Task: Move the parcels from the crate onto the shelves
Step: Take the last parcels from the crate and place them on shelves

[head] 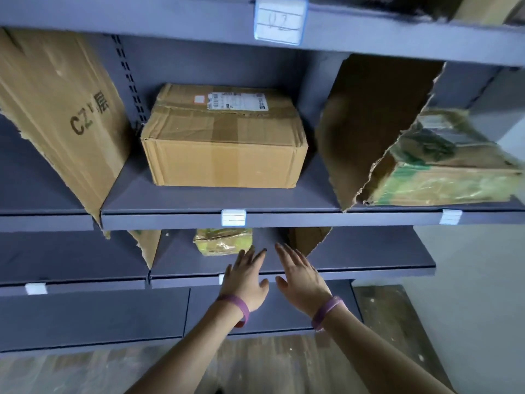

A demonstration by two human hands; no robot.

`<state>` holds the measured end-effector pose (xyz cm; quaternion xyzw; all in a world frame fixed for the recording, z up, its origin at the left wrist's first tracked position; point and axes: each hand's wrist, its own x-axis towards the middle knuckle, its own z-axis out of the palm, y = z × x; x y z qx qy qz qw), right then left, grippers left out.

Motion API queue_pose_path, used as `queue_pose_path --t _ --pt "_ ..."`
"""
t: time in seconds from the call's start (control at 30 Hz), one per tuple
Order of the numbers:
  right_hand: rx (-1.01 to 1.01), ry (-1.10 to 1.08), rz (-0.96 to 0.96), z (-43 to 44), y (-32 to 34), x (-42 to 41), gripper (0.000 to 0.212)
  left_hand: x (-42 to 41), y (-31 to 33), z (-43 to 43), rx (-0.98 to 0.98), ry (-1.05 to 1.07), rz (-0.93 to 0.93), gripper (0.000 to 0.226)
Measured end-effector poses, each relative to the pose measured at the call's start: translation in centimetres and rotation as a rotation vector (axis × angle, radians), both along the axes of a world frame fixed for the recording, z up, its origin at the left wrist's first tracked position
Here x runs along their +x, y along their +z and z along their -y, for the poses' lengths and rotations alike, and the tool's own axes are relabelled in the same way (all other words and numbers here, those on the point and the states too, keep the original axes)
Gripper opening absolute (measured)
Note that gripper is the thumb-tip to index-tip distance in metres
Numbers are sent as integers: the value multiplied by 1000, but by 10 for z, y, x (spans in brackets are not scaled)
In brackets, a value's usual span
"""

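Where the lower shelf (369, 270) holds a small parcel wrapped in yellow-green film (223, 241), that parcel lies just beyond the fingertips of the left hand (245, 282); contact cannot be confirmed. Both hands are spread flat, fingers extended, gripping nothing. The right hand (302, 282) is just beside the left, over the shelf's front edge, with bare shelf ahead of it and out to its right. A torn cardboard divider (306, 238) stands just beyond the right fingertips, a second (147, 247) beyond and left of the left hand. Each wrist carries one purple band, two in all.

Above the hands, the middle shelf (199, 201) carries one brown taped carton (224, 140) bearing a shipping label, with open room around it. Up and right of the right hand, past a tall torn divider (369, 123), sits one green-printed parcel (443, 169) near the front edge. Up and left, another divider (62, 109) is printed "CZ". Parcels counted: three. Dividers: four. Shelf-edge label holders visible: six.
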<state>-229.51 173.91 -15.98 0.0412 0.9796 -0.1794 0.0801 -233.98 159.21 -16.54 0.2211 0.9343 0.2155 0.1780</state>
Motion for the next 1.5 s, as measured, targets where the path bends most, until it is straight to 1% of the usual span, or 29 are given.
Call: queue_pose_path --t 0.13,0.2,0.3,0.4,0.63,0.7,0.8,0.87,0.93,1.0,1.07,1.17,1.33,1.5 --pt "7 45 -83 -49 18 23 75 27 18 -55 17 56 -51 65" --pt "21 104 -137 -76 29 32 75 42 30 -82 45 82 -100 65" --pt "51 203 -225 -119 47 47 75 65 51 -122 115 127 -205 65" --pt "41 242 -307 -163 70 61 74 81 78 -159 181 140 -324 63" --pt "32 159 -526 -267 127 81 64 87 149 -240 348 78 -547 58" --pt "45 101 -547 -296 139 86 64 82 162 -257 332 65 -602 60" --pt "74 18 -612 -332 150 90 64 73 173 -273 234 67 -628 67" --pt "125 -21 -590 -351 153 91 67 67 173 -282 139 70 -601 71" --pt "202 -75 -522 -368 154 90 73 63 170 -290 56 70 -569 77" --pt "296 -114 -465 -381 154 88 77 59 166 -298 -9 76 -546 81" --pt "349 -123 -413 -389 152 85 80 55 162 -305 -59 84 -522 85" --pt "369 -110 -370 -397 147 79 84 48 156 -310 -109 85 -517 88" --pt "331 -106 -346 -407 144 64 86 33 160 -313 -152 75 -513 88" --pt "341 -118 -323 -410 142 53 89 23 159 -321 -168 96 -513 90"
